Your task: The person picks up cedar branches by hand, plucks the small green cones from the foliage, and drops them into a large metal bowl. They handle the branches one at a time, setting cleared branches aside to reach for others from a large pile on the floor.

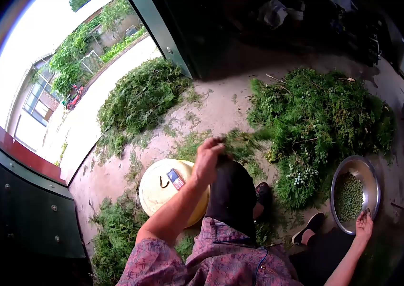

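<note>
My left hand (207,159) is raised above my dark-trousered leg, with its fingers closed on a green evergreen sprig (245,141) that is smeared by motion. My right hand (364,225) is at the near right rim of a shiny metal bowl (375,202). Its fingertips are drawn together at the bowl's inner edge; whatever they may pinch is too small to make out. Small round green berries (349,196) lie inside the bowl. A large heap of evergreen branches (314,119), with pale berry clusters (302,174), lies beyond the bowl.
Left of my leg stands a round cream-coloured tub (153,193), with a phone-like item (176,178) and a small curved dark piece (164,181) on top. More cut greenery (140,97) lies by the doorway, and another pile (115,233) near left. A dark green metal door (30,209) bounds the left side.
</note>
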Available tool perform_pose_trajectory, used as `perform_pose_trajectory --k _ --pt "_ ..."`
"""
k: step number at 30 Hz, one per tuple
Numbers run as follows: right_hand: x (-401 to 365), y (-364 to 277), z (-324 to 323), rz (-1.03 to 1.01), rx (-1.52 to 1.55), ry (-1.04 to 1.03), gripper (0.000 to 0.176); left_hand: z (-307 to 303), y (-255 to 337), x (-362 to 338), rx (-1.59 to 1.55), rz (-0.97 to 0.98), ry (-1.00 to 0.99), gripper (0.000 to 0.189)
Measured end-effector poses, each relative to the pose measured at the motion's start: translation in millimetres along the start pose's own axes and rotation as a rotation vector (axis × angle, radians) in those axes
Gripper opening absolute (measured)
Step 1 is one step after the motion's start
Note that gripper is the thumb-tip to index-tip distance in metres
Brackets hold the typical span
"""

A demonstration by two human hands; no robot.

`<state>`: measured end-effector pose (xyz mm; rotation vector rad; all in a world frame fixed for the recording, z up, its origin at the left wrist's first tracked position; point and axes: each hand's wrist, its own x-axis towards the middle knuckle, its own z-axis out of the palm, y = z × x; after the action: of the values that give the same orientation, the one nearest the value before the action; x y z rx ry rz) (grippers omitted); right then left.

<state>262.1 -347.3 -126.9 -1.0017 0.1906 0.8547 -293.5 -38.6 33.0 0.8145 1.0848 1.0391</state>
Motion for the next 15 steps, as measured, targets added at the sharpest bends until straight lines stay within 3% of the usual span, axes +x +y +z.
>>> perform_pose_trajectory --k 1,2,5,8,13,15 --pt "0 3 3 -0.003 -0.019 0.001 0.018 -28 51 11 0.025 0.432 0.052 0.043" --pt "-3 5 8 -0.007 -0.041 0.005 0.018 -48 99 12 0.131 0.684 0.315 0.052" --pt "-7 20 31 -0.056 -0.096 0.004 0.018 -110 170 0 0.124 0.749 0.63 0.044" --pt "-8 34 46 -0.066 -0.132 -0.072 0.015 -127 148 8 0.029 0.734 0.665 0.022" --pt "-90 43 138 -0.125 -0.287 -0.199 0.01 -67 58 22 -0.054 0.32 0.336 0.02" --pt "-99 53 146 -0.137 -0.323 -0.229 0.01 -29 31 25 -0.049 0.211 0.253 0.019"
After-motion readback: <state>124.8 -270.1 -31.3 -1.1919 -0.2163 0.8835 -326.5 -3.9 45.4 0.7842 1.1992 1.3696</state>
